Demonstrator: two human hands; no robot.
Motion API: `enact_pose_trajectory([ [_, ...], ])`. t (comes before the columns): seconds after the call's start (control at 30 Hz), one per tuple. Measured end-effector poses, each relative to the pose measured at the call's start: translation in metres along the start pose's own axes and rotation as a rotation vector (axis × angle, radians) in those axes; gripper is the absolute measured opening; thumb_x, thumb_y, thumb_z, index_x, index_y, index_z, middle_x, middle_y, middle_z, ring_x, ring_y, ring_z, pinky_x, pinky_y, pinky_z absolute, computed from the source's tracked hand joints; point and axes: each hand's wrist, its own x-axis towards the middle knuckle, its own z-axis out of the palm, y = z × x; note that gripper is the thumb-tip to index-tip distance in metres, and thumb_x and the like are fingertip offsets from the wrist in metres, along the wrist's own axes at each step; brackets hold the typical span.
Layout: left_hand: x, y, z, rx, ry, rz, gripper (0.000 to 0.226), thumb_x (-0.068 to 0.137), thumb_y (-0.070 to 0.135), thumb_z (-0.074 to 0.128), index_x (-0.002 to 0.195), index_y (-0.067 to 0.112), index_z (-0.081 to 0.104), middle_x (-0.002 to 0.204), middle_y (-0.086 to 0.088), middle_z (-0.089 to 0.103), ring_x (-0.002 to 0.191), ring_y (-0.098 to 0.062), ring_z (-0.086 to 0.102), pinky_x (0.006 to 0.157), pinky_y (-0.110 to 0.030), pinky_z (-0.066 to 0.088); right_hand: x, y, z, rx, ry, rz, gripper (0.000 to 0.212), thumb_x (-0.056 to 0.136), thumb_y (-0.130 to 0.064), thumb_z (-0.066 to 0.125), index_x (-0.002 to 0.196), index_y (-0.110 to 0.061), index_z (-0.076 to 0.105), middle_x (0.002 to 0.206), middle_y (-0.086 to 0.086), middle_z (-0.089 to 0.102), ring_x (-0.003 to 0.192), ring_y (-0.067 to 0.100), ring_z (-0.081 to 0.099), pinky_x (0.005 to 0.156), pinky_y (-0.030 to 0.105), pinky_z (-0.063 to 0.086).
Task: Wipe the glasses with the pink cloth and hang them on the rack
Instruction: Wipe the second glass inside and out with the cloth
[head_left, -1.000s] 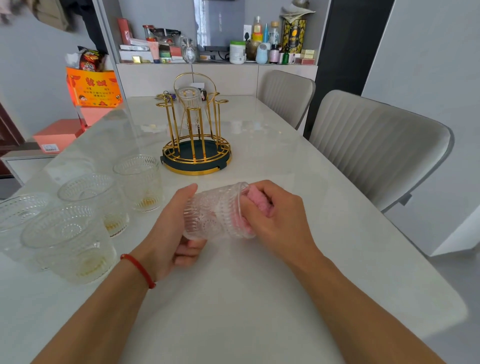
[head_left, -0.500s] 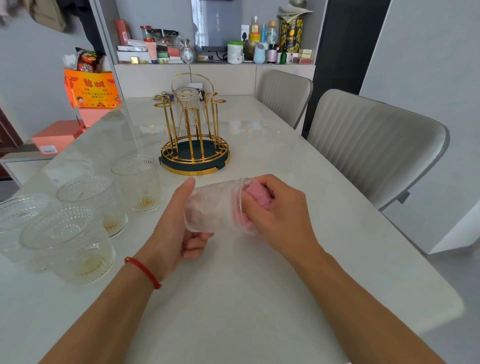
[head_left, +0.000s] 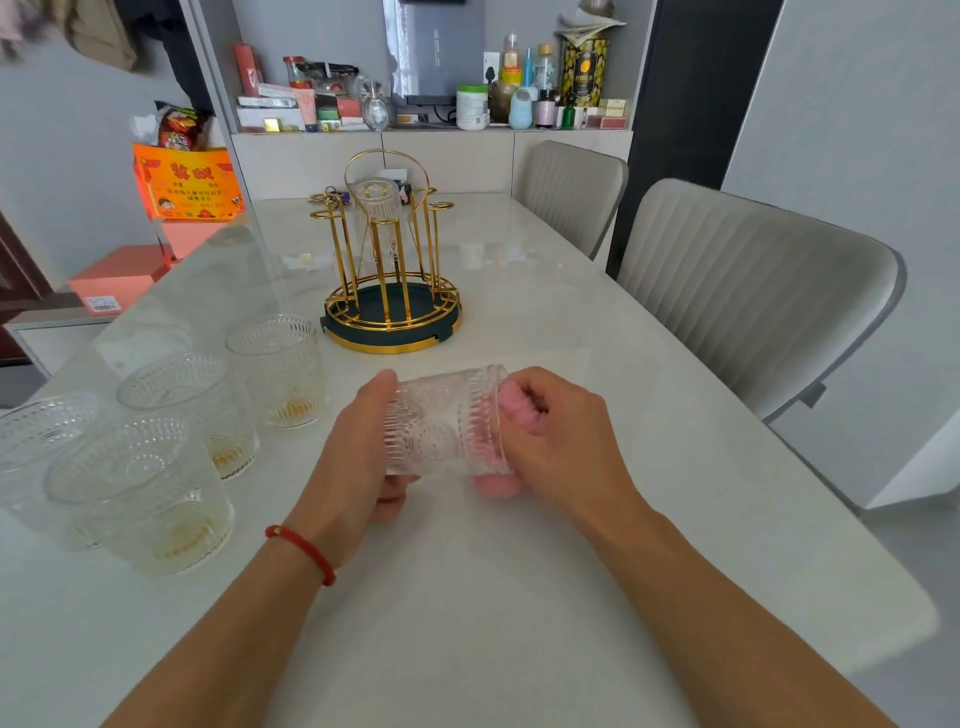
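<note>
Glass (head_left: 447, 422) sideways between both hands' fingers (head_left: 524, 387)

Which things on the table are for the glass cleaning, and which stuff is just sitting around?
For the job:
glass being wiped, held by the left hand
pink cloth, gripped by the right hand
four waiting glasses
gold rack, one glass hanging on it

Just sitting around:
grey chairs
bottles and jars on the shelf
orange box
</note>
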Motion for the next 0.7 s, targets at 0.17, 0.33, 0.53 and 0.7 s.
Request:
enact_pose_trajectory([
  [0.17,0.0,0.001,-0.014,0.052,-0.219,-0.187,0.056,0.093,0.072,0.036,0.07,0.021,0.04,0.053,-0.005,0.032,0.045,-0.016,0.016,0.044,-0.017,0.014,-0.001,0.001,-0.01,-0.236,0.006,-0.385,0.027,0.088,-0.036,0.071,0.108,-0.018,0.069,0.094,-0.012,0.072,0.084,0.007,0.065,0.078,0.018,0.051],
  [0.33,0.001,0.0,-0.006,-0.058,-0.119,-0.017,0.058,0.095,0.072,0.037,0.077,0.018,0.05,0.055,-0.003,0.039,0.048,-0.015,0.02,0.051,-0.026,0.011,0.0,0.001,0.002,-0.012,0.058,0.004,0.014,0.082,-0.031,0.076,0.091,-0.022,0.071,0.078,-0.011,0.07,0.072,0.002,0.064,0.064,0.016,0.048],
  [0.53,-0.003,0.002,-0.009,-0.01,-0.176,-0.154,0.05,0.091,0.069,0.041,0.066,0.026,0.032,0.055,0.002,0.023,0.046,-0.014,0.014,0.046,-0.018,0.011,-0.003,-0.001,-0.008,-0.278,0.035,-0.442,0.028,0.091,-0.035,0.068,0.112,-0.015,0.068,0.101,-0.008,0.072,0.091,0.01,0.067,0.084,0.033,0.055],
  [0.7,0.0,-0.002,0.002,-0.086,-0.101,0.096,0.059,0.1,0.067,0.032,0.083,0.017,0.057,0.058,-0.005,0.037,0.047,-0.016,0.027,0.044,-0.022,0.024,0.001,0.002,0.001,0.066,0.075,0.029,0.007,0.084,-0.023,0.075,0.089,-0.019,0.072,0.074,-0.011,0.07,0.068,0.005,0.064,0.06,0.021,0.051],
])
